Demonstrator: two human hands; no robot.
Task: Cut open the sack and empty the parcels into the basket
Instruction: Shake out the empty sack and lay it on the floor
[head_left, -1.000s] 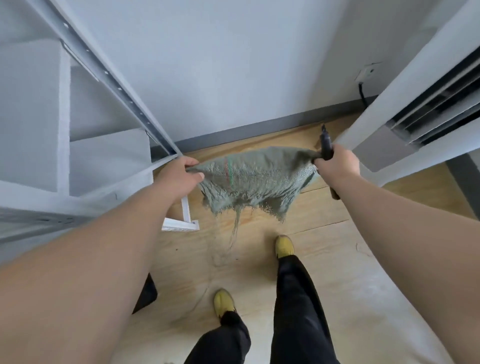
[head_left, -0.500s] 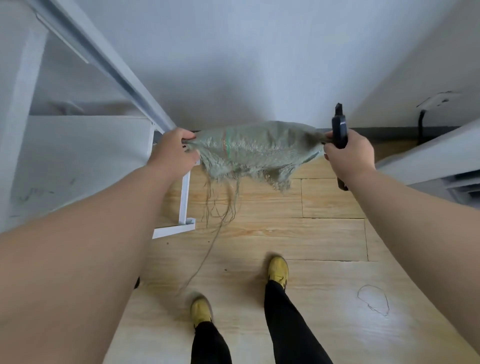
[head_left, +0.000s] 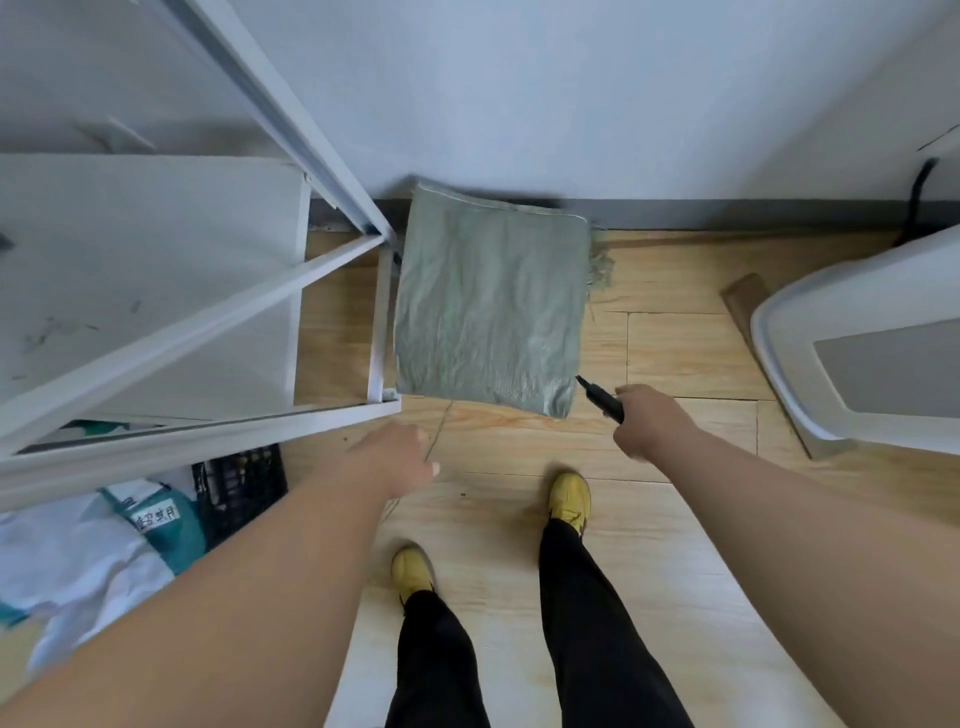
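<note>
Woven grey-green plastic sack (head_left: 491, 306) lies flat and limp beside the white metal shelf frame (head_left: 378, 322), light and floppy; best pinched at a corner. Left hand (head_left: 397, 457) loosely open, empty; right hand (head_left: 647, 423) clamps a black cutter (head_left: 600, 397).

One label shows: a small white tag (head_left: 154, 515) on a teal parcel (head_left: 169, 525) at about eight o'clock, beneath the white shelf frame (head_left: 218, 431). It bears dark handwritten characters, too blurred to read. No other text, brand or number is legible.
</note>
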